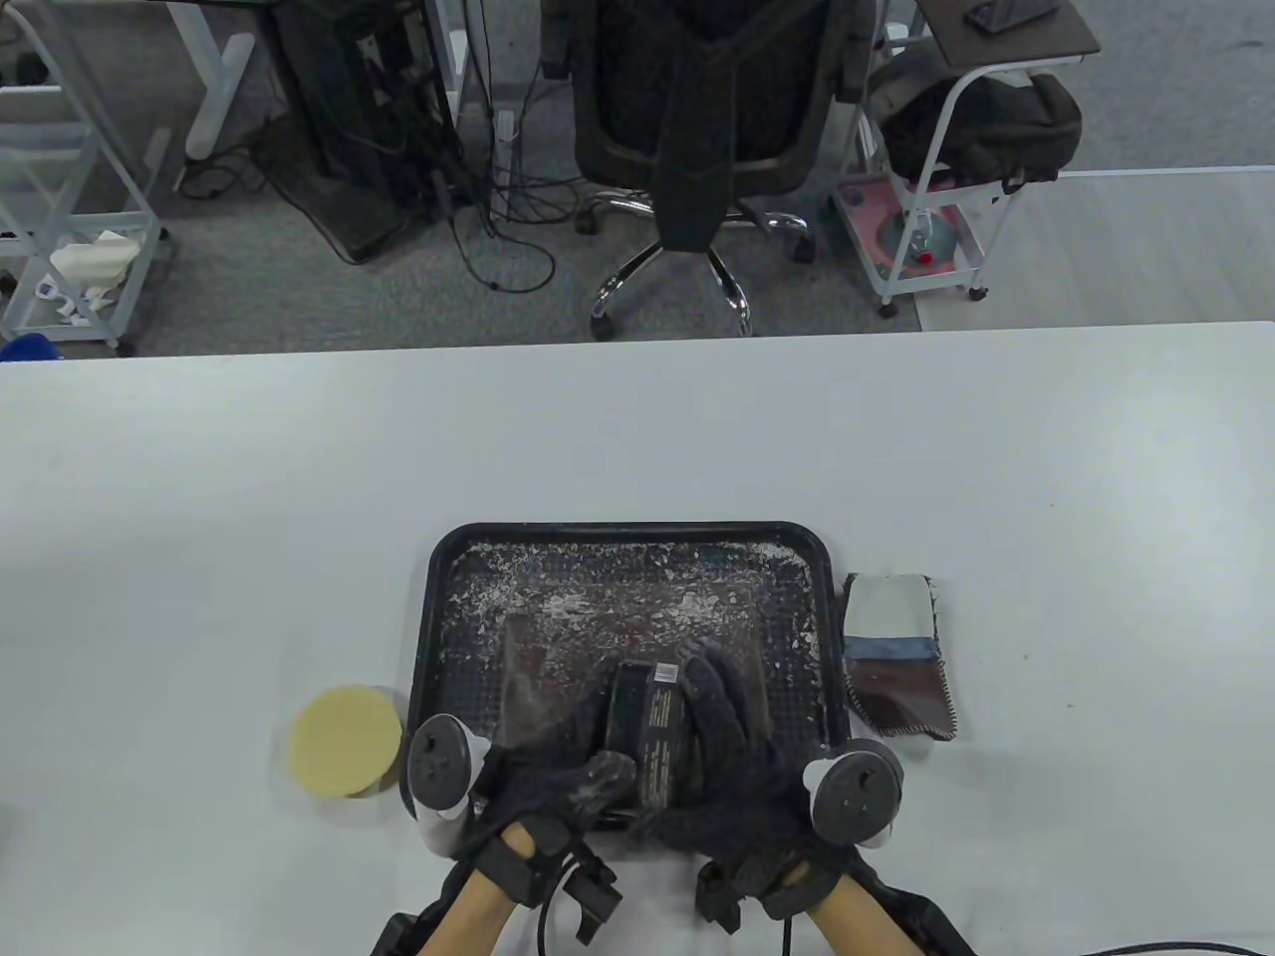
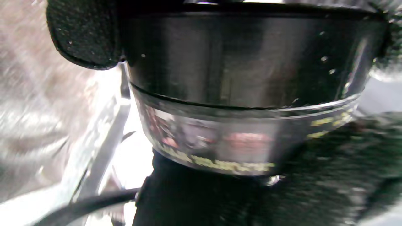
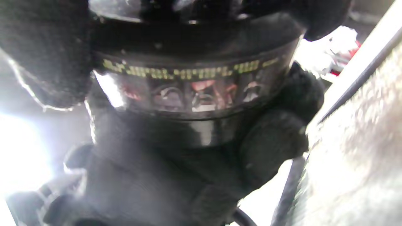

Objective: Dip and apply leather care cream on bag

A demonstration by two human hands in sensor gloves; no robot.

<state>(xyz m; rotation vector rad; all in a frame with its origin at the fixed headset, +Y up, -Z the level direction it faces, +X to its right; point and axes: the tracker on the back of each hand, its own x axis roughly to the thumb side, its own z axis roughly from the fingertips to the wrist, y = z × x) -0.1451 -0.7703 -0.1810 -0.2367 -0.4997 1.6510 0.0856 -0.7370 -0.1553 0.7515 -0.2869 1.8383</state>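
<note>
A black jar of leather care cream (image 1: 647, 727) lies on its side over the near part of the black tray (image 1: 443, 637), held between both gloved hands. My left hand (image 1: 583, 762) grips its plain black end, and my right hand (image 1: 712, 712) curls round the labelled end. Close up, the left wrist view shows the jar (image 2: 245, 78) with a fingertip (image 2: 84, 34) on its black part. From the right wrist the jar (image 3: 194, 81) shows its label band, with gloved fingers (image 3: 47, 56) around it. A flat brown leather piece (image 1: 637, 627) lies in the tray under white flecks.
A round yellow sponge (image 1: 344, 742) sits on the white table left of the tray. A folded cloth swatch (image 1: 896, 657) in white, blue and brown lies right of it. An office chair (image 1: 697, 129) stands beyond the table's far edge.
</note>
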